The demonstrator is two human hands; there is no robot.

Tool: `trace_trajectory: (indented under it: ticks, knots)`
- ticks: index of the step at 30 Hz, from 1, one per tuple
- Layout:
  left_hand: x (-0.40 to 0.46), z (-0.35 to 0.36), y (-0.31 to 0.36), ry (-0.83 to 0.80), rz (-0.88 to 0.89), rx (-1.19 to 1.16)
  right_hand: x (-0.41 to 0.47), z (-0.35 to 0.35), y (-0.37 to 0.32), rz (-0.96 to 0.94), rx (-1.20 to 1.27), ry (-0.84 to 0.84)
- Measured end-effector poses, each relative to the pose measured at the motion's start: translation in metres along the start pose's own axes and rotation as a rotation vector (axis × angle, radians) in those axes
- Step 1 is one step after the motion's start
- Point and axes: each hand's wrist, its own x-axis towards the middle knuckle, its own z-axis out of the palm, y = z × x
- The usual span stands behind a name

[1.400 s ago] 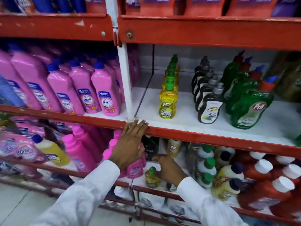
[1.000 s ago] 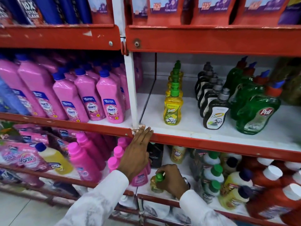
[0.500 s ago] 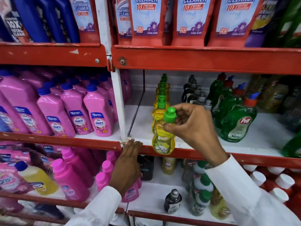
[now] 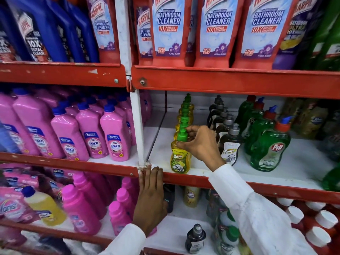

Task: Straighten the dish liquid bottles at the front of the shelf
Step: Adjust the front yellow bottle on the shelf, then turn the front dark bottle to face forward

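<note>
On middle shelf [image 4: 217,176], red-painted metal lip w/ white deck: step in hand looks like seating front yellow dish liquid bottle [image 4: 180,161] at head of its single-file row, right at shelf edge, upright, label out. Bottle: translucent waisted plastic, glossy, ribbed green cap [image 4: 182,134]. Right hand [image 4: 199,144] closed round neck & cap, thumb under. Left hand [image 4: 150,196] flat, fingers extended on shelf lip, holding nothing. Next, prob.: square label, release, then black-labelled bottles [image 4: 229,146] beside.
</note>
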Motion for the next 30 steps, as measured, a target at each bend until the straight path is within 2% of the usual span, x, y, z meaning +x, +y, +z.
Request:
trace_trajectory:
  ticks: [3, 8, 12, 14, 16, 18, 21, 23, 26, 30]
  knots:
    - [-0.001, 0.002, 0.007, -0.008, -0.027, 0.041, 0.001, 0.001, -0.004, -0.019, -0.022, -0.036]
    - [-0.003, 0.004, 0.025, 0.045, -0.008, -0.025, -0.012, -0.009, 0.004, -0.030, -0.063, -0.033]
    - [-0.003, 0.009, 0.044, 0.104, 0.099, -0.112, -0.055, -0.024, 0.032, -0.076, -0.004, 0.149]
    - [-0.001, 0.012, 0.052, 0.129, 0.142, -0.154, -0.090, -0.027, 0.059, -0.036, 0.071, 0.196]
    - [0.002, 0.015, 0.058, 0.149, 0.158, -0.194, -0.121, -0.018, 0.096, 0.069, 0.083, 0.127]
    - [0.005, 0.016, 0.063, 0.152, 0.168, -0.236, -0.144, 0.003, 0.134, 0.158, 0.003, -0.010]
    - [0.007, 0.016, 0.071, 0.131, 0.172, -0.271, -0.166, 0.038, 0.176, 0.247, -0.080, -0.265]
    - [0.008, 0.015, 0.073, 0.121, 0.160, -0.288, -0.173, 0.056, 0.192, 0.255, -0.092, -0.367]
    - [0.009, 0.012, 0.075, 0.104, 0.148, -0.295, -0.172, 0.072, 0.200, 0.268, -0.120, -0.415]
    - [0.008, 0.009, 0.075, 0.074, 0.128, -0.274, -0.166, 0.077, 0.203, 0.261, -0.125, -0.398]
